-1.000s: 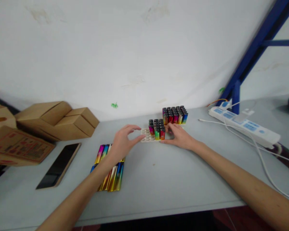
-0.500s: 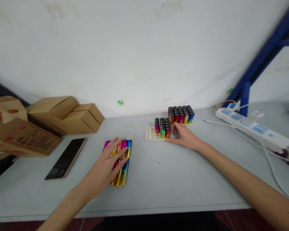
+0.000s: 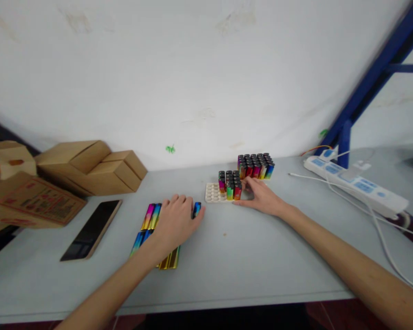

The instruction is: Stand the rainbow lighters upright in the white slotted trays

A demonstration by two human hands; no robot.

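Shiny rainbow-coloured tubes (image 3: 153, 215) lie in two rows on the table at the left centre. Over them is my left hand (image 3: 175, 222), fingers curled and thumb out, closed about a blue tube (image 3: 197, 210) at the right end of the far row. The hand hides several others. A white tray with round holes (image 3: 212, 192) lies further back; a block of upright black-topped tubes (image 3: 230, 183) fills part of it. My right hand (image 3: 261, 197) grips the tray's right end, thumb at the near edge and fingers beside the tubes. Its fingertips are partly hidden.
A second group of upright black-topped tubes (image 3: 256, 166) stands by the wall. To the left are a phone (image 3: 92, 229), cardboard boxes (image 3: 92, 167) and a printed carton (image 3: 37, 199). At right lie a white power strip (image 3: 358, 183) and a white cable (image 3: 378, 224).
My left hand has shifted right across the lying tubes and curled its fingers; tubes at the left, covered before, now show and sit apart. My right hand stays at the tray.
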